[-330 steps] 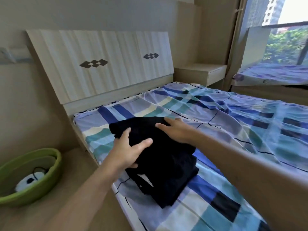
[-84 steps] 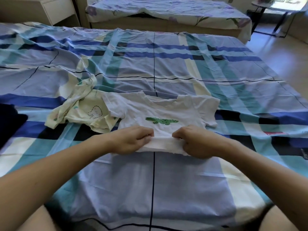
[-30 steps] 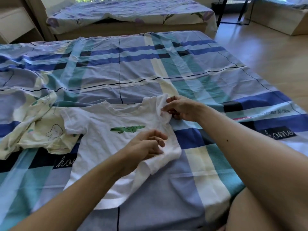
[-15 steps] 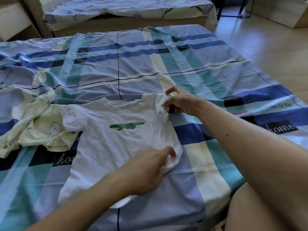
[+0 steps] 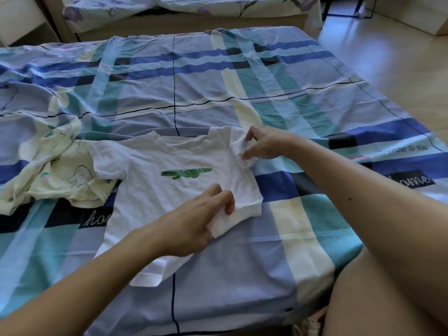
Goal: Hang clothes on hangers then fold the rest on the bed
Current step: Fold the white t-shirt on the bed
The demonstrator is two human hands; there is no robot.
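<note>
A white crocodile-print cotton T-shirt [image 5: 155, 190] is laid flat on the blue checked bed [image 5: 242, 93]. Its sleeve [image 5: 236, 141] is pinched by the right hand [image 5: 264, 145] and its side hem [image 5: 249, 206] by the left hand [image 5: 191, 221], seemingly for folding inward.

The single head-worn view looks forward and down, close over the bed [image 5: 242, 98].

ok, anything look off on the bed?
Only the pale yellow garment: it lies crumpled at left, its edge under a sleeve of the white T-shirt. That shirt lies flat, with the left hand and right hand pinching its right side. No damage visible.
</note>
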